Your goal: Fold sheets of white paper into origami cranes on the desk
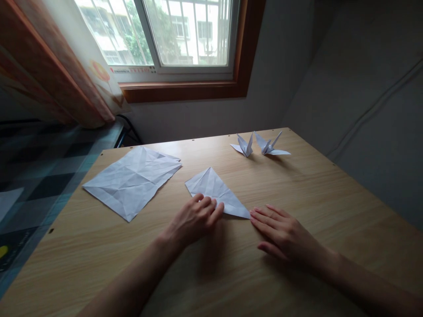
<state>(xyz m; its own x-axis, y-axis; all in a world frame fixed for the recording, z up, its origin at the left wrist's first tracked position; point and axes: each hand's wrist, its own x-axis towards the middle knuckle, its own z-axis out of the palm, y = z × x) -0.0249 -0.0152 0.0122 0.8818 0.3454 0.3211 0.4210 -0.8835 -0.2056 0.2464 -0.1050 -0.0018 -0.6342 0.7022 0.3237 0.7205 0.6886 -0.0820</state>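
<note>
A folded sheet of white paper (216, 189), creased and roughly kite-shaped, lies on the wooden table between my hands. My left hand (201, 215) presses on its near edge with curled fingers, which hide part of that edge. My right hand (279, 231) lies flat, fingers stretched out, with the fingertips at the paper's right corner. Two folded paper cranes stand toward the back: a left one (244, 145) and a right one (269, 145) with spread wings.
Several larger creased white sheets (128, 182) lie overlapping on the left of the table (317, 185). A checked cloth (56, 187) covers a surface farther left. Behind are a barred window (191, 35), a curtain (59, 61) and a wall cable (373, 108).
</note>
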